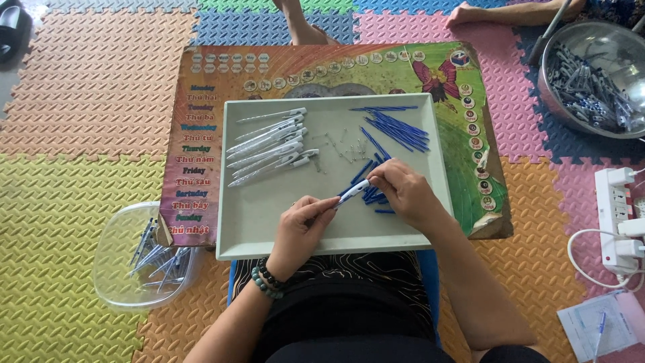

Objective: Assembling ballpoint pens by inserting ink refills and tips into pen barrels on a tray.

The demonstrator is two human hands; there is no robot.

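Note:
My left hand [300, 230] and my right hand [403, 191] together hold one white pen barrel [354, 191] over a grey tray [269, 228]. The left fingers pinch its lower end, the right fingers its upper end. Just under my right hand lies a small pile of blue refills [368, 195]. More blue refills [396, 129] are spread at the tray's far right. A row of white pen barrels [269, 144] lies at the tray's far left. Small metal springs [342, 148] are scattered in the tray's middle.
The tray rests on a colourful low board [201, 81] over foam floor mats. A clear plastic tub [144, 259] with pens sits at the left. A steel bowl [594, 77] of pen parts stands far right. A white power strip [618, 215] lies right. Another person's feet [302, 23] show beyond the board.

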